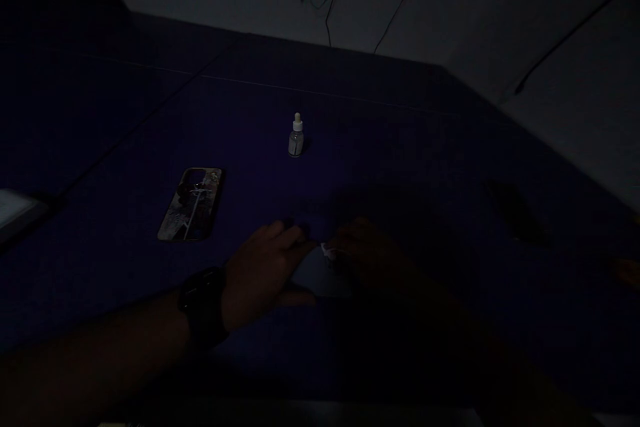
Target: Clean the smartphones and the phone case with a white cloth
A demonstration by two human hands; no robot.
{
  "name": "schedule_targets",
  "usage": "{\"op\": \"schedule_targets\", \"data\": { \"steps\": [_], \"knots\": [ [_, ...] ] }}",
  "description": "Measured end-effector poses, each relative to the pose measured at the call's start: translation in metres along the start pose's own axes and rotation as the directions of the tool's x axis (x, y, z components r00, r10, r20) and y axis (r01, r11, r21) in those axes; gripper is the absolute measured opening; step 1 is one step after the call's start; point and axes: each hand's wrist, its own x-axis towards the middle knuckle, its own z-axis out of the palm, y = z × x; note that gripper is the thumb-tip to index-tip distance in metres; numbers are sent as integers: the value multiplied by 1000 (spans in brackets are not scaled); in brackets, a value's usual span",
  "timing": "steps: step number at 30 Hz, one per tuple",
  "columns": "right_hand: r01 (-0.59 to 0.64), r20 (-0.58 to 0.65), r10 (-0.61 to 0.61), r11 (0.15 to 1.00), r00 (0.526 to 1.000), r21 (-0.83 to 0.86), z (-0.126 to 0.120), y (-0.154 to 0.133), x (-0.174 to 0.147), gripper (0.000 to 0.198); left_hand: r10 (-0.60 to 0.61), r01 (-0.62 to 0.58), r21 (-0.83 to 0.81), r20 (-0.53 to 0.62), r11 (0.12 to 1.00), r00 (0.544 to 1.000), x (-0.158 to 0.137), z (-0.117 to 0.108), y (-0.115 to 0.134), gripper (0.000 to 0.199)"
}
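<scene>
Pale, flat, paper-like sheet (323, 281): likely light, creasable; grip edges. Left hand (263, 265): thumb spread, hold unclear; right hand (373, 253): fingers too dark to tell.

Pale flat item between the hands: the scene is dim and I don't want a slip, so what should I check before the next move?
1. Left hand at the pale flat item: ok, at its left side.
2. Right hand grip: cannot tell; it is at the item's right side, but its fingers are lost in shadow.
3. Light on the work: not ok; the right side is nearly black.
4. Dropper bottle upright and apart from both hands: ok.
5. Patterned phone case lying flat, apart from the left hand: ok.
</scene>
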Motion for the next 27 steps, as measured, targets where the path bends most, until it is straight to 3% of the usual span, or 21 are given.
{"op": "schedule_targets", "data": {
  "steps": [7,13,18,23,27],
  "knots": [
    [43,6,-43,999,999,-31,-4,-9,3,25,-2,1,11,30,1000,1000,1,-1,0,71],
    [190,68,-189,982,980,-17,-6,-21,-5,20,28,-34,134,45,990,999,2,3,1,76],
    [101,9,-101,986,995,-133,-3,-16,-6,20,48,-48,230,7,972,999,2,7,2,80],
    [169,114,-159,981,981,-93,-8,-20,-7,24,57,-52,238,-15,970,998,0,8,2,78],
    [138,5,-138,985,990,-104,-10,-26,-4,24,49,-48,224,1,973,999,1,7,2,79]
  ]
}}
